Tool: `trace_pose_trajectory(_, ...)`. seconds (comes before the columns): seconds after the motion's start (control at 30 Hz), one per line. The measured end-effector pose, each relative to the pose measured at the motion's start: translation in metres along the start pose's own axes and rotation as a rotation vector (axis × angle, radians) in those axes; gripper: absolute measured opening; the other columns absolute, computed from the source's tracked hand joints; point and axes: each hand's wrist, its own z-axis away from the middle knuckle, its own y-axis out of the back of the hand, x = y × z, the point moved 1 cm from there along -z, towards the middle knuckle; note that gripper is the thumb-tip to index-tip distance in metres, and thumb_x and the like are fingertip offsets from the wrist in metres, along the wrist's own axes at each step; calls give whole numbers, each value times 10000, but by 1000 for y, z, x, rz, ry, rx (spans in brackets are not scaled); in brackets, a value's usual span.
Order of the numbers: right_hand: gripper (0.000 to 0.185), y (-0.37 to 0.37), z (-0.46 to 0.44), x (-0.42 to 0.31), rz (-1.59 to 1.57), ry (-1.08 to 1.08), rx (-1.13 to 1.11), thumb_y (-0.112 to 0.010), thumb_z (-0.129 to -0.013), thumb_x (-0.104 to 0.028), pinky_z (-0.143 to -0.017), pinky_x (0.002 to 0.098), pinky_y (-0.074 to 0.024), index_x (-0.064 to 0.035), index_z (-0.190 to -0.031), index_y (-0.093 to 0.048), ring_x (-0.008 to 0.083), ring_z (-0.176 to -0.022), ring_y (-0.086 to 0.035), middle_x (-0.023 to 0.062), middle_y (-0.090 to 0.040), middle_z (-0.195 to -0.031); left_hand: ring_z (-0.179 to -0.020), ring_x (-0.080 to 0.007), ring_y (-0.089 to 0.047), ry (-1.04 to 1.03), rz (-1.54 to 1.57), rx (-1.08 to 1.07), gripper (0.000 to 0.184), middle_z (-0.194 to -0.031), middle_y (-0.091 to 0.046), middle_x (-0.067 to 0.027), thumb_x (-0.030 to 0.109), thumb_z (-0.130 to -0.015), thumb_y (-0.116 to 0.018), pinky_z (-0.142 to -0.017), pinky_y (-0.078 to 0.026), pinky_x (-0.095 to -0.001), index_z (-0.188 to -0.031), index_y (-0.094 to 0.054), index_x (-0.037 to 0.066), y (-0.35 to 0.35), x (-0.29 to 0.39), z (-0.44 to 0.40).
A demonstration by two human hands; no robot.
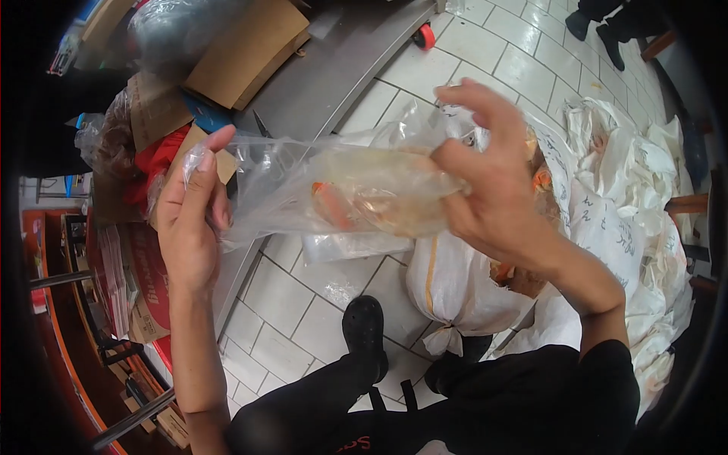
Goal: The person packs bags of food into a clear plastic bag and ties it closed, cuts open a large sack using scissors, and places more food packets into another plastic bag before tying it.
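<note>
A clear plastic bag [280, 178] is stretched sideways between my two hands in front of my body. Inside it lies a pale, yellowish see-through packet with an orange patch [331, 205]; what it contains is unclear. My left hand [193, 201] pinches the bag's left end between thumb and fingers. At the other end, my right hand [493, 182] grips the bag around the packet, with its index finger raised and bent. Below the right hand stands an open white sack [447, 284] with orange and brown contents partly hidden by my forearm.
Several white sacks [637, 235] with handwriting are heaped to the right. On the left are a grey metal surface [341, 53], a cardboard box [246, 49] and an orange shelf [72, 334]. A red caster [424, 36] sticks out. Another person's shoes [599, 38] stand on the tiles.
</note>
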Motion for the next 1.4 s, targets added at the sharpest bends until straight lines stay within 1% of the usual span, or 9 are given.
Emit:
trace_pose_trajectory(0.2, 217, 38, -17, -1, -340, -61, 402, -529, -1003, -169, -658, 271, -531, 12, -1082, -616, 151, -736, -649, 104, -637, -1099, -494, -26, -445, 39, 30, -241, 457, -711, -554, 32, 244, -990, -557, -472, -328, -190, -1377, -498, 8, -41, 11, 11)
trace_pose_trajectory(0.3, 274, 64, -35, -7, -601, -169, 610, -523, -1016, -230, -626, 246, -534, -14, -1157, -615, 115, -737, -655, 79, -658, -1057, -519, -52, -520, 104, 102, -456, 493, -825, -619, -19, 195, -979, -558, -484, -357, -184, -1416, -430, 6, -56, 8, 18)
trace_pose_trajectory(0.4, 431, 46, -80, -33, -724, -279, 984, -420, -1031, -310, -902, 305, -457, 38, -1263, -526, 209, -1017, -599, 159, -610, -1180, -545, -60, -535, 133, 170, -474, 528, -798, -634, -33, 174, -959, -552, -528, -386, -184, -1428, -396, -13, -51, 1, 14)
trace_pose_trajectory(0.63, 215, -96, 25, 8, -1232, -864, 179, -561, -1001, -288, -735, 252, -489, -89, -1022, -640, 64, -829, -574, -16, -615, -870, -631, -68, -584, 70, 350, -304, 639, -724, -630, -15, 166, -932, -554, -609, -407, -186, -1493, -306, -13, -52, -10, 9)
trace_pose_trajectory(0.77, 241, -164, 65, -15, -910, -259, -505, -564, -925, -190, -838, 384, -475, -34, -1106, -597, 279, -957, -605, 152, -606, -1049, -663, -65, -617, 22, 35, -461, 606, -728, -607, -15, 55, -920, -569, -582, -455, -224, -1484, -349, 16, -68, -3, 27)
trace_pose_trajectory(0.87, 223, -163, 65, -15, -558, 64, -251, -522, -966, -201, -791, 354, -490, -64, -1133, -576, 260, -882, -596, 148, -599, -1023, -723, -88, -649, -53, -181, -566, 602, -861, -619, -46, -19, -902, -573, -605, -502, -231, -1468, -371, 2, -62, -12, 34)
trace_pose_trajectory(1.03, 151, -15, 50, 80, -868, -307, -1025, -609, -924, -157, -703, 257, -504, -43, -993, -680, 106, -767, -645, 27, -694, -826, -644, -76, -629, 16, -55, -420, 640, -1054, -654, -54, 65, -907, -577, -551, -477, -204, -1488, -318, -8, -43, -29, 36)
trace_pose_trajectory(1.13, 328, 26, 79, 162, -202, -672, -990, -669, -810, -176, -825, 337, -501, -40, -1105, -623, 256, -912, -621, 148, -621, -971, -765, -87, -642, 53, -31, -430, 520, -1005, -630, -60, -29, -907, -544, -634, -566, -253, -1413, -424, -47, -47, -21, 30)
trace_pose_trajectory(1.4, 861, -47, 150, 152, 545, -437, -1115, -758, -695, -235, -1027, 607, -360, -68, -1441, -362, 510, -1356, -304, 367, -272, -1450, -605, -72, -608, -99, -61, -601, 581, -837, -638, -19, 114, -951, -578, -521, -479, -209, -1461, -341, -32, -79, -25, 27)
